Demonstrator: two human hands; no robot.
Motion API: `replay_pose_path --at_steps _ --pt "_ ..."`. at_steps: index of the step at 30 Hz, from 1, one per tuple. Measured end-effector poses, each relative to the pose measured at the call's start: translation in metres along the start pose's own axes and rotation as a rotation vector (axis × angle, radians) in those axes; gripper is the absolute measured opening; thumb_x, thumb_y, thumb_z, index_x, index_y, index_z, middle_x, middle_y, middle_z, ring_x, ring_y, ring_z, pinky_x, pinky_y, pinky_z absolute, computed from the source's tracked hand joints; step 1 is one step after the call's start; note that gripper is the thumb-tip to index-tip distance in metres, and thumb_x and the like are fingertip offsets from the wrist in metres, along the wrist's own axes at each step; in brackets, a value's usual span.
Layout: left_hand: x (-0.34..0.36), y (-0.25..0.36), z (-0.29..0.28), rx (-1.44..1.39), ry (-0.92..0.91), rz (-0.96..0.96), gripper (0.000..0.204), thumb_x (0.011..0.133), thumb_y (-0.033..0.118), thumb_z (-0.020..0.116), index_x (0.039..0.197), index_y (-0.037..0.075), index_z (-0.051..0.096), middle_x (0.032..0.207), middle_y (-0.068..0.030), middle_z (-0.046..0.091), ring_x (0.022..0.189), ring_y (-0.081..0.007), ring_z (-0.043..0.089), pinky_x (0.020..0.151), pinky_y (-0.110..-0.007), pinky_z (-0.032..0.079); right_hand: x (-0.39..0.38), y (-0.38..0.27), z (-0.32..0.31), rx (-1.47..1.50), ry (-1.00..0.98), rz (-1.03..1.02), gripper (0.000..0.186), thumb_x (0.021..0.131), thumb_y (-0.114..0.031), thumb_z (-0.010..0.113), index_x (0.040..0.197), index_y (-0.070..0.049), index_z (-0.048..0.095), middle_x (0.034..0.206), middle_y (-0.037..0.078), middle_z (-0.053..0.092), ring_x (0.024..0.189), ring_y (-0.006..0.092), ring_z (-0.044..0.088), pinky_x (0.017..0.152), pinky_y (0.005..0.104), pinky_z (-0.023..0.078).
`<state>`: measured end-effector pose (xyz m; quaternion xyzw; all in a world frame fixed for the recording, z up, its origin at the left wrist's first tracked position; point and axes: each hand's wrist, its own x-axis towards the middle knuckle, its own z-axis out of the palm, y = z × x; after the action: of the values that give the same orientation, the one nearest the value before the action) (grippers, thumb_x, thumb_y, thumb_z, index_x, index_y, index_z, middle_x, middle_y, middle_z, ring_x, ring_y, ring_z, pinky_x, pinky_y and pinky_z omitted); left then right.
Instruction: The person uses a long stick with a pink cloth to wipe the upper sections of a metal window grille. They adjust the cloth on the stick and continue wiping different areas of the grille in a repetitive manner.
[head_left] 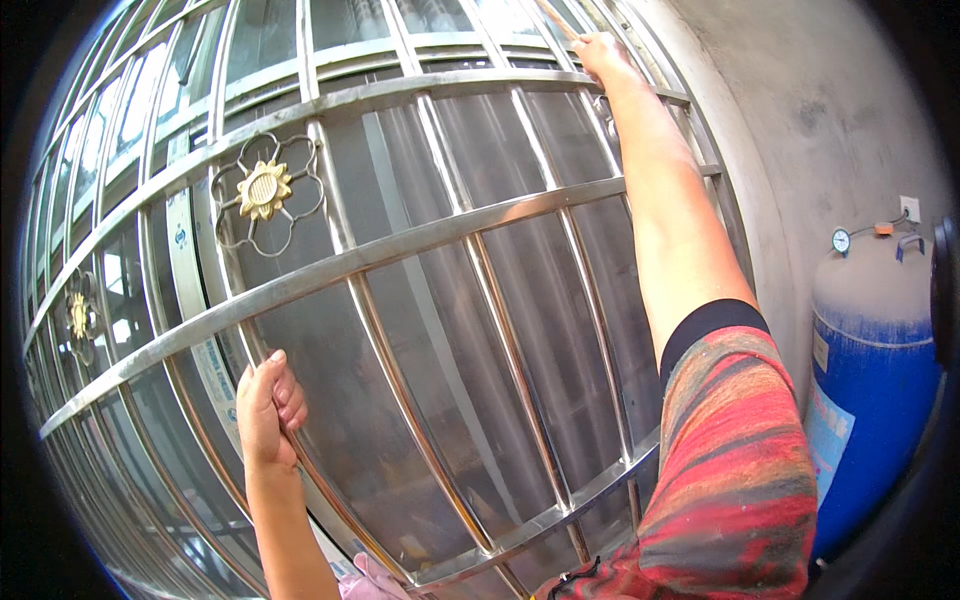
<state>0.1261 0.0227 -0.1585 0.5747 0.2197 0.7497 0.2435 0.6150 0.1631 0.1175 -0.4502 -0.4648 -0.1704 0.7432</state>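
My left hand (270,405) is wrapped around an upright metal bar (335,500) of a shiny stainless-steel window grille (400,240), at the lower left. The thumb lies along the front of the bar. My right arm reaches far up, and my right hand (604,58) is closed near the top right of the grille. A thin tan stick (558,20) runs up and left from its fingers and leaves the picture at the top. Part of the right hand's grip is turned away. Gold flower ornaments (264,190) in wire petals sit between the bars.
Glass panes and a pale window frame (187,240) stand behind the bars. At right is a rough grey wall (790,110) with a socket (909,209). A dusty blue tank (875,370) with a gauge (841,240) stands beside it. Pink cloth (370,580) shows at the bottom.
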Motion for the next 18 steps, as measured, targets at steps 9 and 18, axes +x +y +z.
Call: replay_pose_path --at_steps 9,18 --pt "0.001 0.000 -0.003 -0.053 -0.049 -0.013 0.015 0.088 0.017 0.056 0.078 0.012 0.047 0.054 0.0063 0.038 0.039 -0.0023 0.031 0.035 -0.018 0.026 -0.015 0.043 -0.006 -0.184 0.118 -0.118 0.031 0.084 -0.031 0.056 0.105 -0.010 0.066 0.106 0.019 0.063 0.101 0.0352 0.060 0.088 0.0423 0.048" --pt "0.001 0.001 -0.005 -0.050 -0.055 -0.019 0.016 0.087 0.018 0.056 0.076 0.013 0.045 0.052 0.0063 0.038 0.039 -0.0027 0.031 0.035 -0.018 0.026 -0.121 0.083 -0.066 -0.049 -0.049 -0.259 0.036 0.085 -0.024 0.058 0.118 -0.009 0.058 0.091 0.014 0.067 0.086 0.0199 0.064 0.076 0.0352 0.048"
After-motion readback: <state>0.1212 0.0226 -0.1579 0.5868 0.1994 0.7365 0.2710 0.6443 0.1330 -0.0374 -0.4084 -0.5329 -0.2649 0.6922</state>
